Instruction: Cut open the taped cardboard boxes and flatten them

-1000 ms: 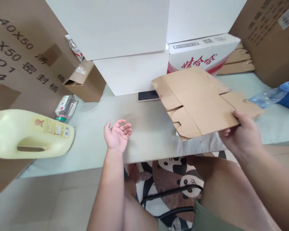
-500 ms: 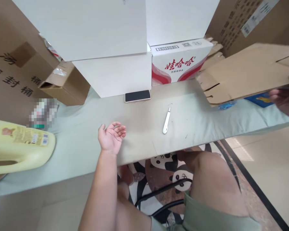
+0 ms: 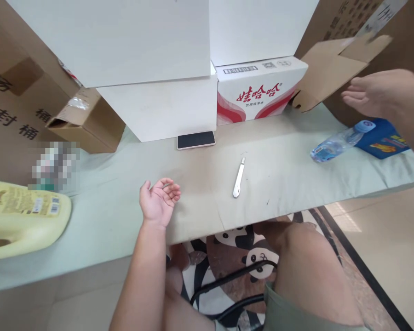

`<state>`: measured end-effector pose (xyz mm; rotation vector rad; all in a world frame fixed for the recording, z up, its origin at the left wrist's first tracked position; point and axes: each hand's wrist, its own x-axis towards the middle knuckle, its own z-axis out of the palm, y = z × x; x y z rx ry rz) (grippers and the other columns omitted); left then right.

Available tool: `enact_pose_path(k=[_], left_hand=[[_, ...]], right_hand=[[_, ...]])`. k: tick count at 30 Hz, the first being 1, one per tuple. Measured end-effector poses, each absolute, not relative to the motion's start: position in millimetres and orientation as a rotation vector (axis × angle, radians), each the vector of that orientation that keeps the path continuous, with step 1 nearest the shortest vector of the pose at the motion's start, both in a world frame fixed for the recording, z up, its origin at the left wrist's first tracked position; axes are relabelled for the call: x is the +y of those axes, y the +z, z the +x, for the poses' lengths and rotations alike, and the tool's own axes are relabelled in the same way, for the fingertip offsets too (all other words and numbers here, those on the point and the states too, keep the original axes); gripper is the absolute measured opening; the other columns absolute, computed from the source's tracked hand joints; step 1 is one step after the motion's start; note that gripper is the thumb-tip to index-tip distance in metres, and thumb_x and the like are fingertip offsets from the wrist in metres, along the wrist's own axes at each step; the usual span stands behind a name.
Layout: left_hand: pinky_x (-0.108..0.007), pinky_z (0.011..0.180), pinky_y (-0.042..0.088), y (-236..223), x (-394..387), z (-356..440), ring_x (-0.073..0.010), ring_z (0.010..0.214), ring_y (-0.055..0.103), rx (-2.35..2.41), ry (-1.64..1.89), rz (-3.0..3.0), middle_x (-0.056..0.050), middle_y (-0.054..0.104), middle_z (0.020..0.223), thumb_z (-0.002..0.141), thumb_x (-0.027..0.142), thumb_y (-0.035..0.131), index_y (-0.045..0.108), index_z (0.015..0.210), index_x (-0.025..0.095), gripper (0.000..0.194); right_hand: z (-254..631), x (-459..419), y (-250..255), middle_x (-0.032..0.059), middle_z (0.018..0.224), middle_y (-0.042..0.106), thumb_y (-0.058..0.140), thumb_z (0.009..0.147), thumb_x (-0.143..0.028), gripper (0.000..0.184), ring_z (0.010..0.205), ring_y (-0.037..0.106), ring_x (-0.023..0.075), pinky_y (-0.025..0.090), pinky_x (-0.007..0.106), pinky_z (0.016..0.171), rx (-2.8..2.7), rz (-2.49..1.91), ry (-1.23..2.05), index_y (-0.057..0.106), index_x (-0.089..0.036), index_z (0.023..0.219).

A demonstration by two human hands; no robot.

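My left hand (image 3: pixel 161 201) rests palm up on the cloth-covered table, fingers loosely curled and apart, holding nothing. At the right, my right hand (image 3: pixel 376 94) is in the air with its fingers stretched out and nothing visible in it. Just beyond its fingertips a flattened cardboard piece (image 3: pixel 326 69) stands tilted beside the white and red carton (image 3: pixel 258 94). Below the right hand lie a clear plastic bottle (image 3: pixel 341 141) and a blue package (image 3: pixel 382 140). A white utility knife (image 3: pixel 239 178) lies on the table between my hands.
A phone (image 3: pixel 196 140) lies against the white boxes (image 3: pixel 158 110) at the back. To the left are a small open carton (image 3: pixel 93 124), a blurred-out item and a yellow jug (image 3: pixel 31 220). Large brown cartons (image 3: pixel 7 78) flank both sides. The table's front edge runs above my legs.
My right hand has moved up and left and let go of the cardboard, which now leans at the back right. The bottle and blue package are uncovered. My left hand has stayed put.
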<state>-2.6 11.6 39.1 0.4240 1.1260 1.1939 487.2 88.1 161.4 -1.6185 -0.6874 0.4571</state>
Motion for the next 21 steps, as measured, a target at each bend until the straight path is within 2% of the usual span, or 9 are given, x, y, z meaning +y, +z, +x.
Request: enact_pose_path(k=[2,4,7,10,17,21], left_hand=[[-0.024,0.052,0.049,38.9,12.7,-3.7,-0.0148,0.05,0.062,1.113,1.195,0.434,-0.007,0.065,0.061,0.089,0.054,0.034,0.062,0.074,0.017,0.049],[-0.024,0.052,0.048,39.8,13.3,-4.8,-0.0142,0.05,0.062,1.109,1.199,0.435,-0.006,0.065,0.061,0.089,0.056,0.035,0.062,0.074,0.017,0.049],[-0.024,0.051,0.047,43.1,11.7,-5.7,-0.0138,0.049,0.06,1.108,1.225,0.406,-0.007,0.064,0.06,0.09,0.052,0.031,0.062,0.074,0.017,0.05],[-0.024,0.051,0.046,46.9,5.7,-6.7,-0.0135,0.048,0.059,1.096,1.261,0.369,-0.006,0.063,0.059,0.092,0.048,0.027,0.061,0.073,0.016,0.05],[-0.023,0.05,0.041,53.4,-10.6,-22.4,-0.0129,0.048,0.055,1.01,1.298,0.318,-0.006,0.062,0.058,0.094,0.047,0.028,0.061,0.072,0.016,0.05],[-0.019,0.044,0.032,55.7,-13.7,-38.8,-0.0083,0.041,0.041,0.933,1.401,0.277,0.003,0.041,0.048,0.094,0.04,0.039,0.05,0.061,0.019,0.04]], right_hand=[[469.7,86.9,155.6,0.0256,0.101,0.074,0.048,0.092,0.003,0.028,0.082,0.077,0.0192,0.057,0.025,0.056,-0.722,-1.719,0.679,0.063,-0.006,0.071],[444.2,76.2,148.2,0.0203,0.095,0.076,0.056,0.091,0.003,0.016,0.08,0.077,0.0199,0.06,0.03,0.062,-0.784,-1.733,0.869,0.069,-0.005,0.086],[403.8,53.3,138.3,0.0207,0.095,0.077,0.054,0.092,0.005,0.021,0.076,0.077,0.0182,0.062,0.025,0.065,-0.92,-1.815,1.117,0.072,-0.006,0.095],[375.1,36.8,132.2,0.0203,0.101,0.077,0.055,0.093,0.002,0.024,0.076,0.077,0.017,0.062,0.021,0.063,-1.009,-1.86,1.208,0.074,-0.008,0.102],[321.2,36.1,127.0,0.0205,0.099,0.077,0.064,0.087,-0.001,0.017,0.074,0.077,0.02,0.063,0.018,0.056,-1.099,-1.965,1.283,0.077,-0.01,0.093],[267.3,46.9,121.2,0.0152,0.093,0.078,0.072,0.084,-0.011,0.009,0.076,0.077,0.0191,0.064,0.021,0.058,-1.363,-1.894,1.382,0.076,-0.014,0.091]])
